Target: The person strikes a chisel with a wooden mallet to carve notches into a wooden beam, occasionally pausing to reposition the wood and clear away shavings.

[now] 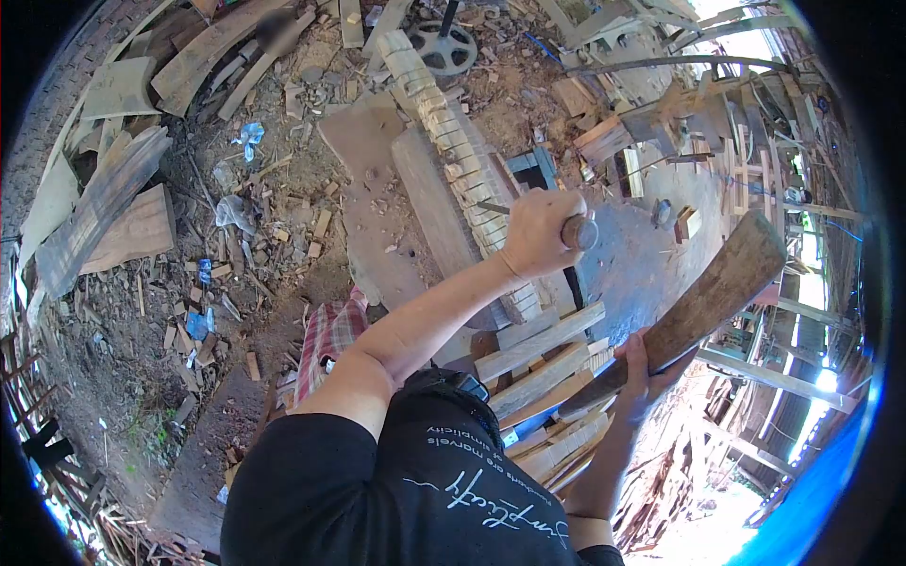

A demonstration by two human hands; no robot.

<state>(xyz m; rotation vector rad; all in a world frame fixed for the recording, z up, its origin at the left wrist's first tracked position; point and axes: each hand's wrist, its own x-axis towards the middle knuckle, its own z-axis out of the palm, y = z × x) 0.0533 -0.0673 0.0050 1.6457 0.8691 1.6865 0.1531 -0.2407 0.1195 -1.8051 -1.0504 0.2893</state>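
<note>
Club (722, 286), just one, is clamped in my right hand (638, 370), its long axis slanting, broad end pointing up to the right. My left hand (540, 231) grips one chisel-like tool (581, 233), fingers wrapped round its handle, blade pointing left over one notched timber (439, 123).
</note>
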